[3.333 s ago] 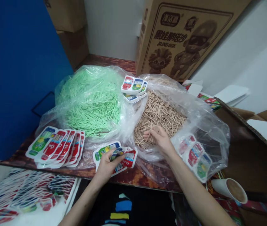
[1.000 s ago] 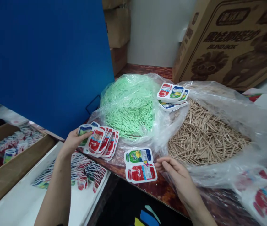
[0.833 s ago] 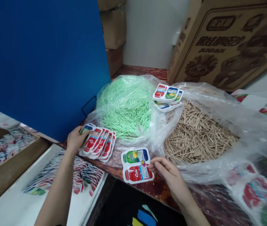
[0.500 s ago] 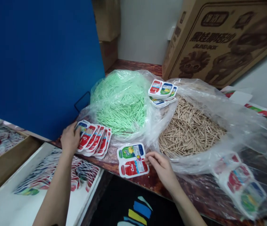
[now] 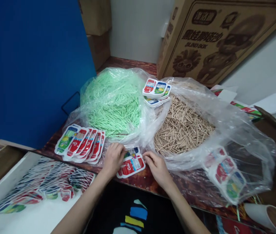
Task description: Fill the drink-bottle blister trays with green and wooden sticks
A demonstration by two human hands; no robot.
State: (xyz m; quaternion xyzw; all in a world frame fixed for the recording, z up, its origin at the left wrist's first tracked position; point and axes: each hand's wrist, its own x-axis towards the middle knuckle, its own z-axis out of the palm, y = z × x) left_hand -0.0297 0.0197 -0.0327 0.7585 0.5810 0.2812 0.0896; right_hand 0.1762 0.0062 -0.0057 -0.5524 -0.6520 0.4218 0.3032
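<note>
A printed plastic packet [image 5: 131,164] with red and green bottle pictures lies near the table's front edge. My left hand [image 5: 114,158] grips its left end with curled fingers. My right hand [image 5: 155,165] pinches its right end. Just left, a fanned row of filled packets [image 5: 81,147] lies on the table. Behind are a clear bag of green sticks [image 5: 113,101] and a clear bag of tan wooden sticks [image 5: 181,127]. A small stack of packets [image 5: 155,91] rests between the two bags.
A blue board [image 5: 31,65] stands at the left. A big cardboard box [image 5: 216,35] leans at the back. More packets [image 5: 223,174] show through the right bag's plastic. A white tray of packets [image 5: 40,188] sits lower left. A paper cup [image 5: 269,217] stands lower right.
My left hand left the fanned row and came right to the single packet. My right hand stayed at that packet's right end. The view swung to the right.
</note>
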